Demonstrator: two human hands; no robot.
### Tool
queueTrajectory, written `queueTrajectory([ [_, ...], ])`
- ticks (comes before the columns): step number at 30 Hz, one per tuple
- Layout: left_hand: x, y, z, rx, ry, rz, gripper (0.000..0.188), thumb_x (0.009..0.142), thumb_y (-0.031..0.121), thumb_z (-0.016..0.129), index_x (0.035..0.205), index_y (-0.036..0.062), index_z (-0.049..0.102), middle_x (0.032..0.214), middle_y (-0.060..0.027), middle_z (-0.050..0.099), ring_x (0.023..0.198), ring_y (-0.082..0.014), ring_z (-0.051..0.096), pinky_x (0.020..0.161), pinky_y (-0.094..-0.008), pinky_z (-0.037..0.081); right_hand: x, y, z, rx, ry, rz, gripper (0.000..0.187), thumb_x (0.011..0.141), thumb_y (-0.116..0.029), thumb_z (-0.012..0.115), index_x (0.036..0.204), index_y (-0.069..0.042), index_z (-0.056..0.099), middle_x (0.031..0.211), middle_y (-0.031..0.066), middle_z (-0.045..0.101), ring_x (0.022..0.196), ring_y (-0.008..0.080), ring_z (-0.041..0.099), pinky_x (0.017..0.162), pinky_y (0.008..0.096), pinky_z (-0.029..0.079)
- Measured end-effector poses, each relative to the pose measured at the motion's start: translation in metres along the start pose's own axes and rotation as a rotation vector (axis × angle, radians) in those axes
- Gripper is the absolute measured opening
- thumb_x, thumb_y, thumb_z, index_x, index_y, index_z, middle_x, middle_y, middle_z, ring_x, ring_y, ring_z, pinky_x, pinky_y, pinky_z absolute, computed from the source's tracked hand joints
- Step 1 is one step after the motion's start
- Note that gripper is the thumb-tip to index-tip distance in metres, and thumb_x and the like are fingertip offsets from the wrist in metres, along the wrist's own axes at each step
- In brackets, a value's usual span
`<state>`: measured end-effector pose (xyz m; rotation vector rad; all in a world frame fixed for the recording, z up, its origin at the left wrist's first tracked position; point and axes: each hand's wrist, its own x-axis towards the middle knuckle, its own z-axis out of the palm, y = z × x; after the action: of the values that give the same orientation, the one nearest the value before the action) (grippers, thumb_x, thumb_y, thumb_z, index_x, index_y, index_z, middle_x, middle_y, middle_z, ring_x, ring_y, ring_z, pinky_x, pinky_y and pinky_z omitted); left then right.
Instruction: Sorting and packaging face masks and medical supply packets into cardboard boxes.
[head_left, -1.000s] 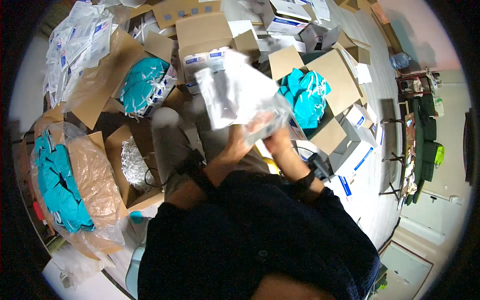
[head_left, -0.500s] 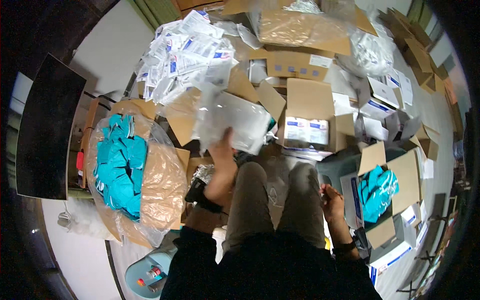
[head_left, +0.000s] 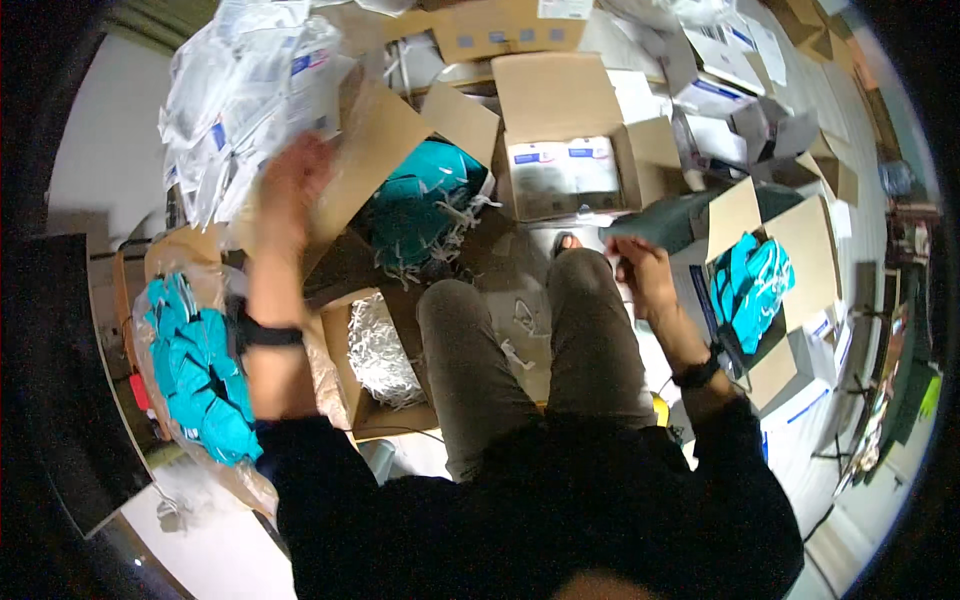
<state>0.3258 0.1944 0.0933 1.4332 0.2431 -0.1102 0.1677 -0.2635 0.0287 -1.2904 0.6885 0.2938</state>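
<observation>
Left hand [head_left: 292, 185] raised upper left, fingers spread open, empty, at edge of white packet pile [head_left: 250, 95]; better to place packets squarely on heap so none slide. Right hand [head_left: 645, 280] centre right, curled by teal-filled box [head_left: 770, 270]; grip unclear

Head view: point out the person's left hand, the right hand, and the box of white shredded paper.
left hand [head_left: 292, 185], head view, back of the hand.
right hand [head_left: 645, 275], head view, knuckles.
box of white shredded paper [head_left: 378, 352], head view, the shreds inside.
</observation>
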Motion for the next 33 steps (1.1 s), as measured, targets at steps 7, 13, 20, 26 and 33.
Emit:
queueTrajectory([
  [7, -0.165, -0.122, 0.116, 1.31, -0.355, 0.298, 0.037, 0.073, 0.038, 0.072, 0.098, 0.013, 0.067, 0.108, -0.0094, 0.063, 0.104, -0.0274, 0.057, 0.091, -0.0437, 0.041, 0.175, 0.046, 0.001, -0.607, -0.156, -0.48, 0.028, 0.087, -0.022, 0.058, 0.094, 0.003, 0.068, 0.078, 0.0074, 0.069, 0.068, 0.0196, 0.064, 0.063, 0.0288, 0.048],
  [13, -0.159, -0.153, 0.105, 1.138, -0.153, 0.247, 0.024, 0.071, 0.026, 0.071, 0.091, 0.0124, 0.069, 0.096, -0.0093, 0.066, 0.091, -0.03, 0.061, 0.081, -0.0422, 0.047, 0.266, 0.063, 0.014, -1.56, 0.135, -0.145, 0.039, 0.082, -0.029, 0.056, 0.104, 0.002, 0.062, 0.102, 0.0141, 0.066, 0.1, 0.0308, 0.061, 0.082, 0.0402, 0.051],
  [20, -0.148, -0.141, 0.114, 1.206, -0.152, 0.205, 0.02, 0.069, 0.02, 0.069, 0.085, 0.0089, 0.066, 0.092, -0.01, 0.065, 0.093, -0.0301, 0.06, 0.083, -0.0427, 0.046, 0.305, 0.105, -0.01, -1.672, 0.2, -0.039, 0.042, 0.082, -0.032, 0.057, 0.108, 0.001, 0.061, 0.103, 0.0164, 0.064, 0.096, 0.0338, 0.061, 0.076, 0.0416, 0.051],
  [26, -0.146, -0.14, 0.112, 1.227, -0.109, 0.194, 0.019, 0.068, 0.019, 0.067, 0.085, 0.0091, 0.065, 0.092, -0.0086, 0.065, 0.094, -0.0287, 0.059, 0.082, -0.0415, 0.045, 0.344, 0.143, 0.002, -1.862, 0.237, -0.086, 0.045, 0.082, -0.034, 0.057, 0.112, 0.001, 0.059, 0.105, 0.0184, 0.063, 0.092, 0.0364, 0.061, 0.071, 0.0427, 0.051],
  [33, -0.149, -0.139, 0.112, 1.215, -0.065, 0.186, 0.017, 0.069, 0.019, 0.067, 0.083, 0.0095, 0.064, 0.091, -0.0077, 0.065, 0.093, -0.0281, 0.059, 0.081, -0.042, 0.045, 0.32, 0.101, 0.001, -1.6, -0.068, -0.275, 0.032, 0.08, -0.029, 0.06, 0.089, 0.001, 0.064, 0.085, 0.0126, 0.067, 0.077, 0.0277, 0.065, 0.066, 0.0378, 0.052],
])
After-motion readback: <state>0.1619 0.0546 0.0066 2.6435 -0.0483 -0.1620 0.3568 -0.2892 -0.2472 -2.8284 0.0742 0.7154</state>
